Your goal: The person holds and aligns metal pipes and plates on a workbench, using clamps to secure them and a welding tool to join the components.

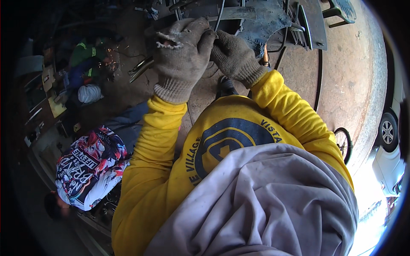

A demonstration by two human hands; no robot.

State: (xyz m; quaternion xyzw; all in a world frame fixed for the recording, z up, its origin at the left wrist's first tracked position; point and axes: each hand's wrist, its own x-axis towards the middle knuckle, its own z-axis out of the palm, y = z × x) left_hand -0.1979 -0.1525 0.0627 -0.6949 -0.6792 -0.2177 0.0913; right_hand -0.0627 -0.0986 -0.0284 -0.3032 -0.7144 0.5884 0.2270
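Both my hands wear worn grey-brown knit gloves and meet at the top middle, in front of a metal work surface. My left hand (183, 55) is closed, its glove torn at the fingers; what it grips is hidden. A brass-coloured metal clamp (142, 68) juts out to its left, and I cannot make out whether that hand holds it. My right hand (235, 57) is closed beside it, fingertips against the left hand. A thin metal rod (220, 15) slants up from the right fingertips. Behind it lie a flat metal bar (232, 13) and a stained grey metal plate (265, 25).
Several thin rods (295, 25) and a dark sheet (314, 25) sit right of the plate. A stool (341, 10) stands far right. At left, one person (94, 164) crouches; another (83, 59) works amid sparks. A bicycle wheel (343, 144) and white car (386, 166) are at right.
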